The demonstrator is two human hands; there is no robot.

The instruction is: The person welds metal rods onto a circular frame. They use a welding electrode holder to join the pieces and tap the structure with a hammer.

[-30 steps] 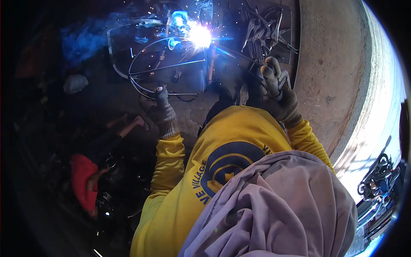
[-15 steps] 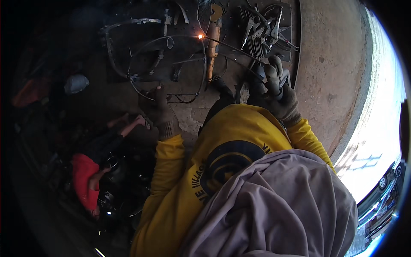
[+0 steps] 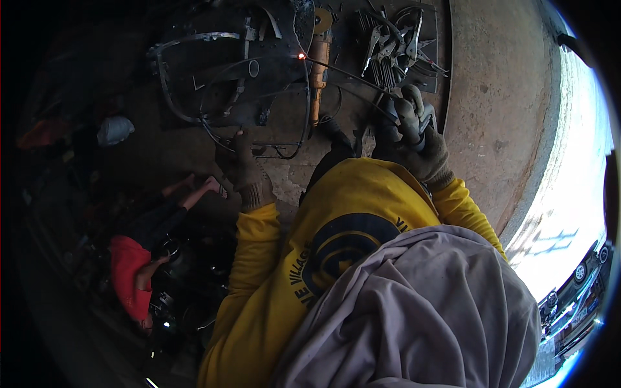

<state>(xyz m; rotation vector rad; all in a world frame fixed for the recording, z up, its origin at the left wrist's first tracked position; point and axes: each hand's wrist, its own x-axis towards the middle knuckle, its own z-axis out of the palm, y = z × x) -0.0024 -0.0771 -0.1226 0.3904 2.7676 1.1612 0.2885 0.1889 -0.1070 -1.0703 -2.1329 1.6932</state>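
Note:
My gloved left hand (image 3: pixel 244 158) is closed around the lower left bar of a bent metal-rod frame (image 3: pixel 306 107), its thumb pointing up. My gloved right hand (image 3: pixel 428 156) grips what looks like a welding electrode holder (image 3: pixel 425 119). From it a long, thin, dark electrode (image 3: pixel 349 74) runs up and left to the frame's upper right corner. A small red glow (image 3: pixel 302 56) marks where the rod's tip meets the frame. The exact contact there is too small to make out.
An orange angle grinder (image 3: pixel 319 71) lies just right of the frame. Locking pliers (image 3: pixel 398 42) are heaped at the upper right. A second curved metal frame (image 3: pixel 165 77) lies behind, to the left. At lower left is another person in a red shirt (image 3: pixel 131 275).
The bright orange flare at the rod's tip has shrunk to a small red glow, and the surroundings look lighter. Both hands have hardly moved.

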